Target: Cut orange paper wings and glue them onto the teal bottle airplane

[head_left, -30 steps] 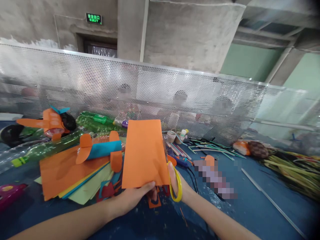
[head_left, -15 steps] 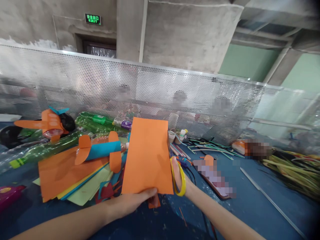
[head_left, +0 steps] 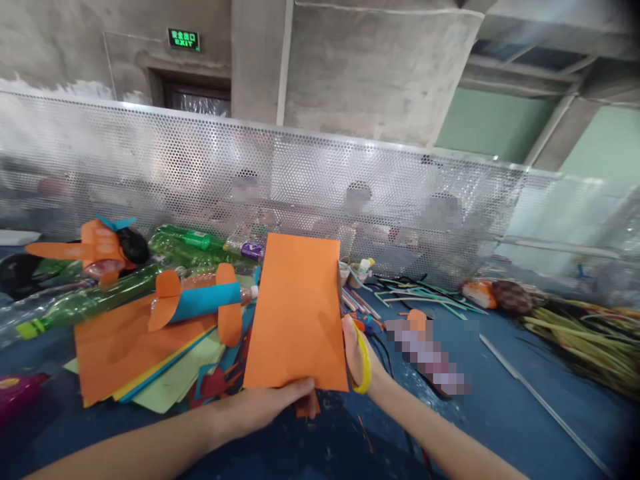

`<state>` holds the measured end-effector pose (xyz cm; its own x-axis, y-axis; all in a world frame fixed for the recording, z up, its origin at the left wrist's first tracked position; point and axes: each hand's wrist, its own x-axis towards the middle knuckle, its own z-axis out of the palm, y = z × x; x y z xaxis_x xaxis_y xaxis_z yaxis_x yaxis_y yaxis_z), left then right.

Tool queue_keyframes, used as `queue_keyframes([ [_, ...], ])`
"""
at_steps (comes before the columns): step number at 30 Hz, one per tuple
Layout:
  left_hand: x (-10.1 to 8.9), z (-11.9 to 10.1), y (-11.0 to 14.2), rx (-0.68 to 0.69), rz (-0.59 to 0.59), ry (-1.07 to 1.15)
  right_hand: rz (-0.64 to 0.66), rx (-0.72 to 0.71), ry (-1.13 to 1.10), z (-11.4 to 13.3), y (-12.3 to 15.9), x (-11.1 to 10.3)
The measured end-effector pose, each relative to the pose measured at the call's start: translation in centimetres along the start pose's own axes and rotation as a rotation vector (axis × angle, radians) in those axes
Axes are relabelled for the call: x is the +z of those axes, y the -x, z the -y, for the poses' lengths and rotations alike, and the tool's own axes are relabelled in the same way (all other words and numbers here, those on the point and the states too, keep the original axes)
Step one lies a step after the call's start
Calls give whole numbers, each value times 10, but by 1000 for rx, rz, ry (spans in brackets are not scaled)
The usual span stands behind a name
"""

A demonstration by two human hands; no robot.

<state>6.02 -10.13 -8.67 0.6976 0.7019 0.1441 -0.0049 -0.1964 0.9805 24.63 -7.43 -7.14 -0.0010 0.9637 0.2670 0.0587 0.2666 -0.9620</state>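
An orange sheet of paper [head_left: 297, 310] stands tilted up in front of me. My left hand [head_left: 295, 393] pinches its lower edge, thumb on the near face and fingers behind; a small orange strip [head_left: 303, 408] shows beneath. At the sheet's right edge is my right hand [head_left: 354, 350], closed, with a yellow loop [head_left: 366, 367] like a scissors handle around the thumb side. Any blades are hidden behind the paper. To the left, a bottle wrapped in blue paper with orange fins [head_left: 207, 301] lies on stacked coloured paper [head_left: 120, 347].
Green plastic bottles [head_left: 107, 297] and an orange paper-covered model [head_left: 103, 247] are at left. A phone [head_left: 425, 357], thin strips [head_left: 420, 295] and dry stalks [head_left: 590, 333] lie on the right of the blue table [head_left: 505, 427]. A perforated metal screen [head_left: 310, 167] stands behind.
My right hand and the yellow loop have turned slightly and shifted a little right at the paper's edge. The left hand keeps its hold; the sheet has barely moved.
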Motion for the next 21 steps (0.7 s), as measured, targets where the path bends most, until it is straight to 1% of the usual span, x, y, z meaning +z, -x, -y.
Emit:
queue_keyframes([
  [4, 0, -1, 0, -19, 22, -18, -25, 3, 1, 4, 2, 0],
  [11, -2, -6, 1, -46, 43, -92, -25, -11, 68, 10, 5, 2],
  [12, -2, -5, 2, -62, 26, -111, -29, -16, 82, 11, 6, 2],
  [15, -5, 3, 1, -120, -73, -152, -37, -28, 115, 14, 6, 1],
  [17, -6, 9, -3, -109, -82, -64, -34, -32, 109, 15, 5, -1],
  [19, -7, 11, -8, -73, -44, 89, -33, -34, 81, 16, 2, -2],
  [21, -10, 7, -13, -79, -84, 172, -41, -14, 75, 16, -1, -4],
])
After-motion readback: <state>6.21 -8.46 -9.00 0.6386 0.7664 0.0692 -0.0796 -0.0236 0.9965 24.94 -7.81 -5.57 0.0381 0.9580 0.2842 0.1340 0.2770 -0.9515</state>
